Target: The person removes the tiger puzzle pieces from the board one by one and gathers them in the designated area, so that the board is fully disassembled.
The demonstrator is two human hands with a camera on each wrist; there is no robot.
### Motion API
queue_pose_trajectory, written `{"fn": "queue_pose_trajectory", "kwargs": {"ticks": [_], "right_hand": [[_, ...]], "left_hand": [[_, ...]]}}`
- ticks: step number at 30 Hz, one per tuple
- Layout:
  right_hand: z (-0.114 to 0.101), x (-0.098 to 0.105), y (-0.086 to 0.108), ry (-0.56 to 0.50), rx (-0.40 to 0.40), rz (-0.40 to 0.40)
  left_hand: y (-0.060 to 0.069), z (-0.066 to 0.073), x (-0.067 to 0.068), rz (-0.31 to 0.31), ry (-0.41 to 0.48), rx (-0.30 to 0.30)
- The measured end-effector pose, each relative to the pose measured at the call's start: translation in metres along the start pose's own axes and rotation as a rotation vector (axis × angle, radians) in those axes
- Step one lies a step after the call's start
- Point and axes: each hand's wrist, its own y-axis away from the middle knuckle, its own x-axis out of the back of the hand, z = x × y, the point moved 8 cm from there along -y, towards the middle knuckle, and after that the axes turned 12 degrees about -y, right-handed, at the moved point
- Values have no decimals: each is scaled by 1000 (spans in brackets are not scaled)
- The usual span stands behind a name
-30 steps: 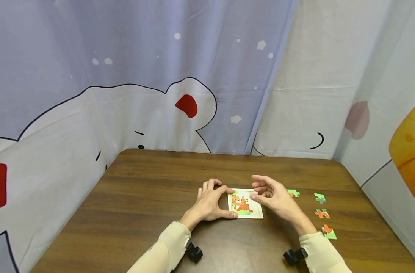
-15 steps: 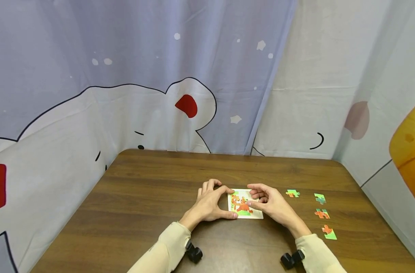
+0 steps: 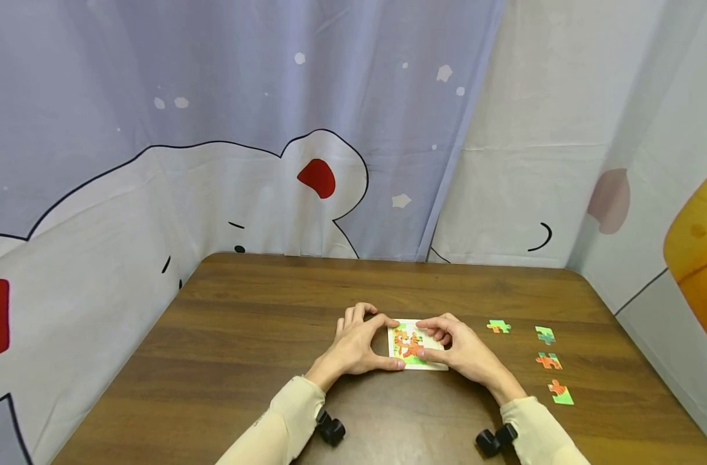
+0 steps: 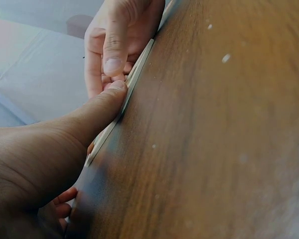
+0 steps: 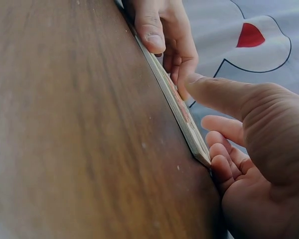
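Puzzle board [image 3: 437, 366] lay flat between your hands. Your left hand [image 3: 355, 345] held its left side, thumb to forefinger; your right hand [image 3: 468, 350] was over its right half, thumb and forefinger apart.

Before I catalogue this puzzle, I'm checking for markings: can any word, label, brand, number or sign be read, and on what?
None can be read.
Puzzle board and loose pieces: coloured printing, no legible lettering.
Curtain: drawn shapes, no words.
Black wrist devices: too small to tell.
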Motion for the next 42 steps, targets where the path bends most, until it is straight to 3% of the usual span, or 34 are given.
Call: {"fn": "queue_pose_trajectory", "kwargs": {"ticks": [12,28,42], "right_hand": [[3,-2,2,93,-8,-39],[2,-7,-2,28,-89,-95],[1,-11,-5,24,-112,-73]], "left_hand": [[-1,1,-2,-5,0,-2],[-1,1,-3,-9,6,-8],[-1,-1,-1,-1,4,-9]]}}
